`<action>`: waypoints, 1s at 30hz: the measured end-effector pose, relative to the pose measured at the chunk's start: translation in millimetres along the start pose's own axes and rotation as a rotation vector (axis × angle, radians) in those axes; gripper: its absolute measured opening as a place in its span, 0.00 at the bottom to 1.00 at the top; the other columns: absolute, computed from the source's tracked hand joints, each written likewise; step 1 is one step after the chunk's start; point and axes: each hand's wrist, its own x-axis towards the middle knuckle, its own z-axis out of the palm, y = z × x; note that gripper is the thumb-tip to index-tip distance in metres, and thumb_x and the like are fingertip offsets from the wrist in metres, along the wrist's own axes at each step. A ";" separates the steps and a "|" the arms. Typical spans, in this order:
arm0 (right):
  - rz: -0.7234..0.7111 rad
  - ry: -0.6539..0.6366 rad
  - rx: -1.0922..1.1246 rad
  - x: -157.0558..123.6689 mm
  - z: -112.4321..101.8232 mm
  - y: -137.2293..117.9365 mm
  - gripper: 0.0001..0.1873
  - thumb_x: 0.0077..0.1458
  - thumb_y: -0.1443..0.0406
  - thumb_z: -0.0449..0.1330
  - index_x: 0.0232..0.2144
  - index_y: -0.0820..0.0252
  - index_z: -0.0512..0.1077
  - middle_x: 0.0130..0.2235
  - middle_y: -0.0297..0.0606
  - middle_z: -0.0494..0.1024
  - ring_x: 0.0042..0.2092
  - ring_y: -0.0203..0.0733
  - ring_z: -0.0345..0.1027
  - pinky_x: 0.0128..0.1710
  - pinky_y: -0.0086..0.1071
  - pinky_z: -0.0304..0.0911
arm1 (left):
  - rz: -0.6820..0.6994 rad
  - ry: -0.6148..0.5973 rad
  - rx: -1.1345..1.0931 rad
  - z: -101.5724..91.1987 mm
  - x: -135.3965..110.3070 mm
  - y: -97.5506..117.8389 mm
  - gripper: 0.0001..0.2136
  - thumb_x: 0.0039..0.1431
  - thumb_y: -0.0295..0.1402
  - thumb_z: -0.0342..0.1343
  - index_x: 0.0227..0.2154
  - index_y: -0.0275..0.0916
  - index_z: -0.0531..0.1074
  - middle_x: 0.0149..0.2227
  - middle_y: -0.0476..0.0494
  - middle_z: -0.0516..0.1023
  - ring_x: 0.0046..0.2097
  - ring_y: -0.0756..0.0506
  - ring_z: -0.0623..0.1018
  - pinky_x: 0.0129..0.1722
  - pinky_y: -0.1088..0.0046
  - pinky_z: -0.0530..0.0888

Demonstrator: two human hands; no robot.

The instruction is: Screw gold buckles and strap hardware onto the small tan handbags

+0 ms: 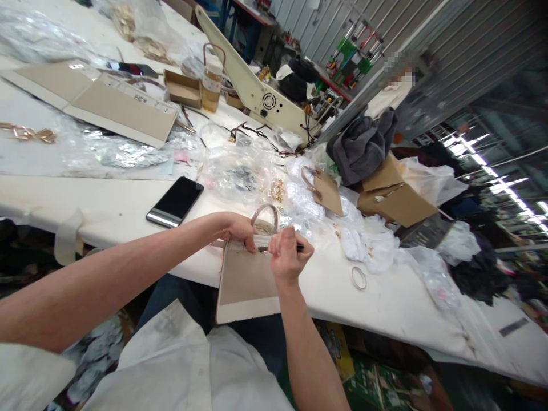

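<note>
A beige bag panel (248, 277) with a pale lower band hangs over the table's front edge, above my lap. A brown looped handle (266, 212) rises at its top edge. My left hand (242, 233) is closed on the panel's top edge, left of the handle. My right hand (287, 254) is a fist around a thin dark-handled tool (300, 248). The tool's slim shaft points left along the panel's top, close to my left fingertips. Whether its tip touches the panel, I cannot tell.
Left of my hands lies a black phone (175, 201). Gold-coloured hardware (277, 190) lies on plastic bags beyond. A tape roll (358, 278) sits at right. Farther back are another handled panel (327, 191), a cream machine (265, 100), a bottle (212, 85) and a cardboard box (398, 194).
</note>
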 end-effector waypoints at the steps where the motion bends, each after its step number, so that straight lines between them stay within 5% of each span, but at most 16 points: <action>1: 0.011 0.014 0.066 4.4 0.2 -2.6 0.36 0.67 0.47 0.69 0.17 0.55 0.57 0.17 0.25 0.54 0.18 0.31 0.49 0.19 0.31 0.47 | -0.005 0.001 -0.001 0.6 -0.7 1.1 0.17 0.43 0.26 0.70 0.40 0.38 0.81 0.36 0.42 0.86 0.35 0.40 0.85 0.34 0.68 0.84; 6: 0.092 0.098 0.229 34.7 3.6 -19.3 0.37 0.66 0.49 0.70 0.15 0.56 0.56 0.15 0.23 0.51 0.15 0.29 0.42 0.15 0.29 0.39 | -0.009 -0.040 0.012 0.7 -3.0 4.3 0.17 0.44 0.26 0.69 0.41 0.38 0.82 0.36 0.40 0.86 0.35 0.40 0.85 0.32 0.69 0.83; 12: 0.203 0.029 0.171 50.0 16.5 -11.9 0.39 0.60 0.45 0.73 0.15 0.54 0.54 0.14 0.22 0.50 0.14 0.29 0.42 0.12 0.28 0.39 | 0.002 -0.040 -0.027 0.7 -3.0 1.5 0.19 0.44 0.26 0.70 0.43 0.40 0.81 0.36 0.42 0.86 0.37 0.39 0.85 0.35 0.67 0.84; 30: -0.070 0.120 0.172 -1.5 9.0 10.4 0.37 0.67 0.48 0.69 0.17 0.56 0.54 0.17 0.24 0.52 0.17 0.30 0.46 0.18 0.29 0.47 | 0.048 -0.038 0.034 -0.8 -3.3 -1.4 0.16 0.40 0.28 0.71 0.37 0.38 0.81 0.33 0.44 0.85 0.35 0.40 0.84 0.31 0.70 0.82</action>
